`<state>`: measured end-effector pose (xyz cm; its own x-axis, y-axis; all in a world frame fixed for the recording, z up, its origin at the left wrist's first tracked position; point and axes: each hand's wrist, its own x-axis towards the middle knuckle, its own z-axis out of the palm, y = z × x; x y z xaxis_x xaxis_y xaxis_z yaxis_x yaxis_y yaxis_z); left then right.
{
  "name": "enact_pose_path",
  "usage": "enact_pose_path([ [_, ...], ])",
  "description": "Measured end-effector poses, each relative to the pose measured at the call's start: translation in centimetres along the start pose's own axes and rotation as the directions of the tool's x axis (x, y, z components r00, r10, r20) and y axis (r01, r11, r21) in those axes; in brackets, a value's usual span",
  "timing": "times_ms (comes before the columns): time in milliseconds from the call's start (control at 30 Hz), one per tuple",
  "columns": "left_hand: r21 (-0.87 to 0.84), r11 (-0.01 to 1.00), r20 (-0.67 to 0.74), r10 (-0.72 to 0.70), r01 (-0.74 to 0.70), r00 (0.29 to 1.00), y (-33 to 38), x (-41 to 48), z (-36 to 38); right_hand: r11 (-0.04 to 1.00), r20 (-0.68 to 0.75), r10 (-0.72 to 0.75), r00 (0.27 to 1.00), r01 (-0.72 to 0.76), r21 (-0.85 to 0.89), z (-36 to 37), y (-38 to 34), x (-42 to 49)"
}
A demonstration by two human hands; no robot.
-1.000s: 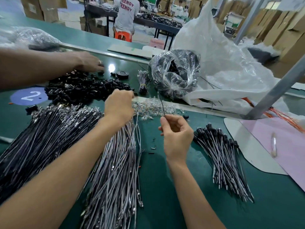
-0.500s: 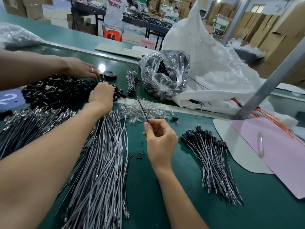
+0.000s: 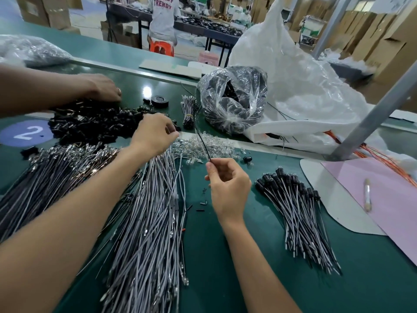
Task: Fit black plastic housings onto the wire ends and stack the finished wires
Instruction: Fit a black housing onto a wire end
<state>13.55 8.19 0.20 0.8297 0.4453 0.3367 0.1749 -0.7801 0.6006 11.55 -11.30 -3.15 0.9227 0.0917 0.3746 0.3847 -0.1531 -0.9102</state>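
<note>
- A thick pile of grey wires (image 3: 149, 233) lies lengthwise on the green bench (image 3: 225, 274), under the left forearm.
- To its left lies a second pile of wires with metal tips (image 3: 45, 177).
- On the right, well apart from both piles, the finished wires (image 3: 300, 215) lie in a fanned stack, their black-capped ends pointing away from the person.
- The right hand (image 3: 228, 188) is between the grey pile and that stack, with its fingers curled and thumb and forefinger pinching one thin dark wire (image 3: 203, 147) that stands tilted up and to the left.
- The left hand (image 3: 153, 134) is at the far end of the grey pile, its fingers bunched at the edge of the heap of black housings (image 3: 90, 123) (what it has hold of, if anything, I cannot tell).
- A scatter of small clear parts (image 3: 216, 145) lies behind the raised wire.
- Another person's hand (image 3: 103, 89), wearing a ring, rests on the far side of the housing heap.
- Beyond are a roll of black tape (image 3: 159, 100), a small tied bundle of wires (image 3: 189, 111), a clear bag of black parts (image 3: 234, 98) and a large white bag (image 3: 304, 86).
</note>
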Motion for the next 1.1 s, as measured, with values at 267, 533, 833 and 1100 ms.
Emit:
enact_pose_path([
  [267,-0.198,0.98,0.105,0.052,-0.031,0.993,3.3,-6.5,-0.3,1.0,-0.085,0.012,0.996,-0.009,0.029,-0.3,-0.3,0.4],
  [533,-0.115,0.99,0.092,0.096,-0.085,0.991,3.9,-9.0,0.9,0.999,0.003,0.031,1.0,-0.03,-0.024,-0.8,0.2,0.6],
  [833,-0.924,0.054,0.352,-0.258,0.377,0.9,0.8,-10.0,-2.2,1.0,0.092,-0.008,0.996,0.005,0.027,-1.4,-0.4,0.7],
  [1100,-0.948,-0.078,0.318,-0.271,0.309,0.909,0.2,-10.1,-2.2,0.995,0.147,-0.093,0.985,0.096,-0.008,-1.3,-0.7,0.4],
])
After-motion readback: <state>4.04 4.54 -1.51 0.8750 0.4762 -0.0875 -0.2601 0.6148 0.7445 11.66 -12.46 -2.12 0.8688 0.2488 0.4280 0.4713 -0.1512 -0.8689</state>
